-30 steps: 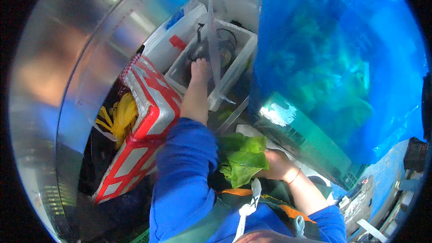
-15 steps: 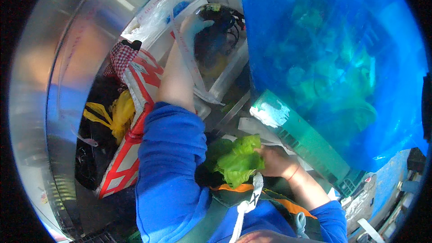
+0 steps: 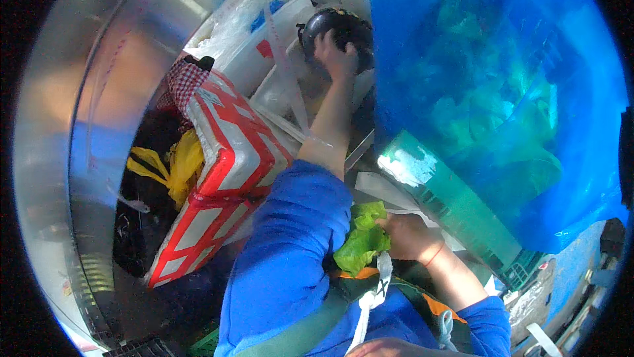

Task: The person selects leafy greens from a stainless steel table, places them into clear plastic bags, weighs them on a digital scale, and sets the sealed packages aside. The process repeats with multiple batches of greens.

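Observation:
My left hand is reaching to the back, its fingers spread and curved against a dark, glossy, rounded object that I cannot identify clearly. That object is at the top of a white foam box, with a hanging translucent strip beside it. My right hand is closed on a bunch of green leaves low in front of my body, partly behind my left sleeve.
A red-taped foam box stands at left, beside a yellow bag and checked cloth. A large blue plastic bag and green crate fill the right. A curved metal wall runs along the left.
My left arm has reached further back and then swung rightward. The dark object sits higher in the box, under my fingers. My right hand still holds the leaves.

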`<state>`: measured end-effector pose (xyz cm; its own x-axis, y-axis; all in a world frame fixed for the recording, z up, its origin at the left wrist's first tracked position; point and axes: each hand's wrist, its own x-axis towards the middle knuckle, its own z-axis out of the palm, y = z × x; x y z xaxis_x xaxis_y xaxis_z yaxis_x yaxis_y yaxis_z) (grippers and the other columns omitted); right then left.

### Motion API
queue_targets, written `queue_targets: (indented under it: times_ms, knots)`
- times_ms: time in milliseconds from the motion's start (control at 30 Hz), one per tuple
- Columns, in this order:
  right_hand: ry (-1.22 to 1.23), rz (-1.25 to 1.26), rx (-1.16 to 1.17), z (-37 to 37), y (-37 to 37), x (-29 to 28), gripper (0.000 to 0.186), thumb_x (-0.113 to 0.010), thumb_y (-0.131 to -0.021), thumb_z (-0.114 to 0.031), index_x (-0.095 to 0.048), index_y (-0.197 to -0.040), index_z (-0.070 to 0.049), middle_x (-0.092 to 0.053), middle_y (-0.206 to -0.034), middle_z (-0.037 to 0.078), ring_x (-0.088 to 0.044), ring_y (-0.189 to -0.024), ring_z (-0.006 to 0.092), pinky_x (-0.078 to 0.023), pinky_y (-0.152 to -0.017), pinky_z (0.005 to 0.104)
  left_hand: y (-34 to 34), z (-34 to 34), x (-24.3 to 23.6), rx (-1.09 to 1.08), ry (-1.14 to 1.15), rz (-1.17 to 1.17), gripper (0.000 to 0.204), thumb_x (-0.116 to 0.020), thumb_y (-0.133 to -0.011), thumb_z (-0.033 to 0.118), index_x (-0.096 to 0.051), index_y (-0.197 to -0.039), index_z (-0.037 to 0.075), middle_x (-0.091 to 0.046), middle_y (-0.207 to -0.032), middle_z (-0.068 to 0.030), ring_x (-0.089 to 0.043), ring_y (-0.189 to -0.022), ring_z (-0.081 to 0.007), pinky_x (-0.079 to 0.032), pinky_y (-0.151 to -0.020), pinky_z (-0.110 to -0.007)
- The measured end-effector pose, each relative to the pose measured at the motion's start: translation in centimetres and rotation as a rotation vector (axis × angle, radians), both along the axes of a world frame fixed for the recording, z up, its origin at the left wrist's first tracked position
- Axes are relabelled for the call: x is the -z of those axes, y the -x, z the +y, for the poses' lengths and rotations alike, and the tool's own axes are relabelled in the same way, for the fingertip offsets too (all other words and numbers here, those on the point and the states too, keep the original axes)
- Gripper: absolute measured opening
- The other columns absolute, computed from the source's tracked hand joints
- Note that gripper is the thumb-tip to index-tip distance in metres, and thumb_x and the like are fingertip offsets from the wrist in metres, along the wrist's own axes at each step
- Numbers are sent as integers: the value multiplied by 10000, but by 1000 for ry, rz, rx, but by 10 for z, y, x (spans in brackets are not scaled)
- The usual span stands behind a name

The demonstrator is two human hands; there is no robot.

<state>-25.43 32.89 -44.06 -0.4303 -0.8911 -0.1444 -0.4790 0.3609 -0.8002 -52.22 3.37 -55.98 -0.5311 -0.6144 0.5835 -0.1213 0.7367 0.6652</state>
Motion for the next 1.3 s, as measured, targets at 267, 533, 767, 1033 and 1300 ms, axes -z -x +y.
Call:
queue_targets:
  times_ms: [267, 533, 767, 1033, 1300]
  knots:
    - [-124, -8, -58, -1, 1, 0, 499, -679, -698, -191, -603, -1188, -135, -641, -1034, 145, -636, -925, 342, -517, -786, 439, -45, -23, 71, 138, -838, -162, 904, -802, -716, 365, -351, -1417, 16, -455, -1383, -223, -462, -1260, -347, -380, -1031, -410]
    - [-157, 39, -76, -9, 1, 4, 442, -660, -748, -269, -611, -1170, -147, -642, -1039, 127, -643, -900, 339, -520, -767, 443, -47, -21, 101, 138, -749, -361, 740, -753, -751, 299, -451, -1335, -41, -562, -1257, -237, -551, -1164, -335, -429, -963, -411]
    - [-29, 43, 76, -6, 0, 3, 471, -672, -759, -328, -597, -1199, -179, -663, -955, 132, -649, -867, 323, -520, -744, 439, -120, -67, 100, -27, -348, -440, 548, -677, -806, 375, -571, -1255, 78, -625, -1119, -179, -640, -939, -314, -499, -863, -417]
    - [-305, -92, 118, 14, -10, 1, 511, -687, -760, -231, -556, -1236, -99, -661, -959, 180, -635, -913, 353, -506, -799, 446, -124, -122, 114, -448, -568, -499, 478, -623, -841, 361, -588, -1204, 51, -615, -1140, -175, -624, -954, -312, -480, -869, -413]
    - [-205, -161, 199, 32, -25, 7, 554, -714, -750, -233, -532, -1248, -73, -640, -1024, 201, -619, -965, 357, -493, -836, 432, -96, -150, 109, -521, -642, -543, 418, -560, -890, 328, -591, -1163, 13, -614, -1136, -174, -605, -975, -307, -465, -869, -407]
